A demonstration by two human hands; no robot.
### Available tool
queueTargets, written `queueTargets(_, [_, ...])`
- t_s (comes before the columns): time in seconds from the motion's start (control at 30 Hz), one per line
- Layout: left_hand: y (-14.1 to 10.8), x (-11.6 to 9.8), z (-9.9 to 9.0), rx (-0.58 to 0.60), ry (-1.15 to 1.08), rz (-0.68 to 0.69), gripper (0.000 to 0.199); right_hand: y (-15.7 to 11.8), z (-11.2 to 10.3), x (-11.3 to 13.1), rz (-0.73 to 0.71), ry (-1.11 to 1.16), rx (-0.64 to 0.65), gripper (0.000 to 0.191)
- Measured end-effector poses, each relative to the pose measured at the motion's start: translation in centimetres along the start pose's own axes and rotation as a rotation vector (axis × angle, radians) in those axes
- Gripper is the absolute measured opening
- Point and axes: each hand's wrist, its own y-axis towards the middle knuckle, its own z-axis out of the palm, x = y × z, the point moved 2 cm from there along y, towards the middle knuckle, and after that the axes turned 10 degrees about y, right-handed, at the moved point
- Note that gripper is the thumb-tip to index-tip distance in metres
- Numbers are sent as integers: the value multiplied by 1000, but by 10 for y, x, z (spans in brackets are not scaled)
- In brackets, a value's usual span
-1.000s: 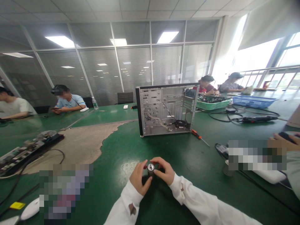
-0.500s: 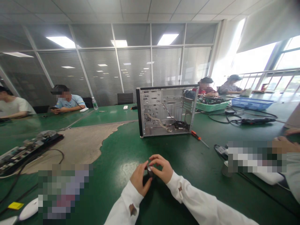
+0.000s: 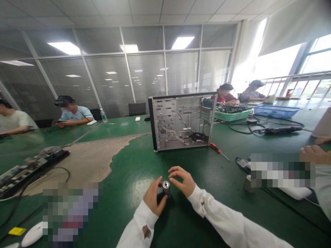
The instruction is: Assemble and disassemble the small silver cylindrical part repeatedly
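Observation:
A small dark cylinder with a silver cap [image 3: 166,186] stands on the green table [image 3: 134,165] in front of me. My left hand [image 3: 153,197] curls around its left side and grips it. My right hand [image 3: 182,180] hovers just to its right, fingers spread and curved over the cap, barely apart from it. Both arms wear white sleeves. Further back an open grey computer case [image 3: 182,121] stands upright with loose wires inside.
An orange-handled screwdriver [image 3: 219,151] lies right of the case. A circuit board with cables [image 3: 28,164] sits at far left, baskets [image 3: 278,111] and a power tool [image 3: 280,130] at the back right. Another person's hand [image 3: 314,154] rests at right. Seated people line the far sides.
My right hand has lifted off the cylinder's cap and opened slightly, so the silver top shows again. The left hand keeps its hold. The view shifted a little.

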Motion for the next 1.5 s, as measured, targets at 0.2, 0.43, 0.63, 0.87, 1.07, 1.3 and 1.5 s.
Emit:
queueTargets(0.2, [0,3,2,-15,-11,-3,55,-22,-21,-39,45,-209,132,7])
queueTargets(0.43, [-2,6,4,0,-10,-13,56,-31,-40,-61,87,-378,231,32])
queueTargets(0.63, [-3,15,12,53,21,-64,66,-25,-81,-84,134,-460,186,34])
queueTargets(0.87, [-2,16,12,82,42,-81,59,-24,-82,-85,143,-517,167,35])
queueTargets(1.07, [0,19,13,91,19,-145,41,-25,-67,-56,113,-479,58,44])
queueTargets(1.3, [-1,22,15,54,-5,-136,41,-32,1,-6,42,-190,48,51])
queueTargets(1.5, [-1,22,16,50,12,-127,42,-28,29,-4,131,-139,57,63])
